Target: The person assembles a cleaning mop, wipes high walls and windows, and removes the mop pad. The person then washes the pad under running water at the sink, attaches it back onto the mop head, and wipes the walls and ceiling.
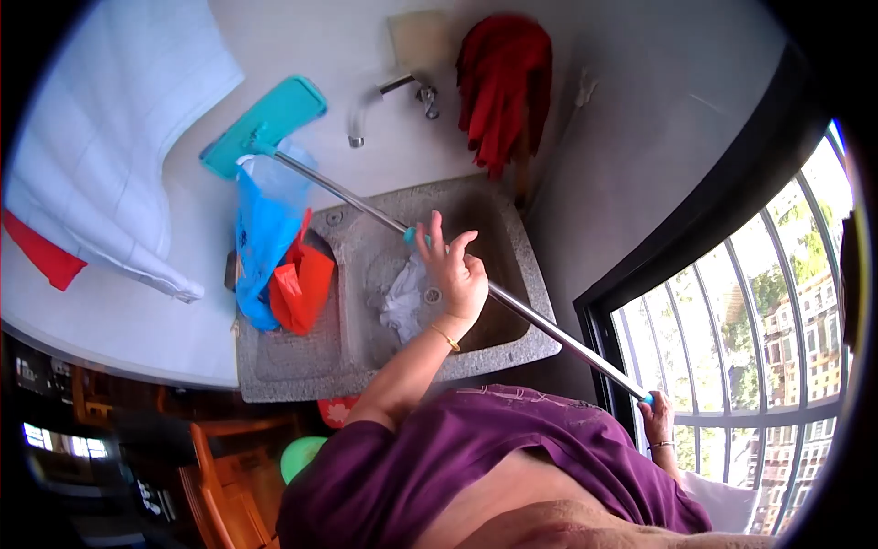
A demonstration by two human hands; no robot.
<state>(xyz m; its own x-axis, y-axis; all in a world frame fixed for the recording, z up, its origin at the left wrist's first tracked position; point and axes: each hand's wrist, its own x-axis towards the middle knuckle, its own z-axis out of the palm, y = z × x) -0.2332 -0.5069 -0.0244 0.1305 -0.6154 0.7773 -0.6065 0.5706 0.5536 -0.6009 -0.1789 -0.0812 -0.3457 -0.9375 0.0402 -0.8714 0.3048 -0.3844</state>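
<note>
A flat mop with a teal head [265, 126] and a silver pole [558, 334] slants across the view, its head raised by the wall at upper left. My left hand [455, 282] is over the middle of the pole near a teal collar, fingers spread apart; whether the palm touches the pole I cannot tell. At the pole's lower end, beside a blue cap, my right hand [657, 419] is closed around it. Below the pole, a white cloth [402, 300] lies crumpled in the stone sink [540, 316].
A blue bag [261, 247] and a red bag [302, 285] lie on the sink's left side. A tap [358, 119] and dark red cloth [506, 82] are on the wall. A white cloth [119, 110] hangs left. A barred window [732, 311] stands right, a wooden chair [224, 485] lower left.
</note>
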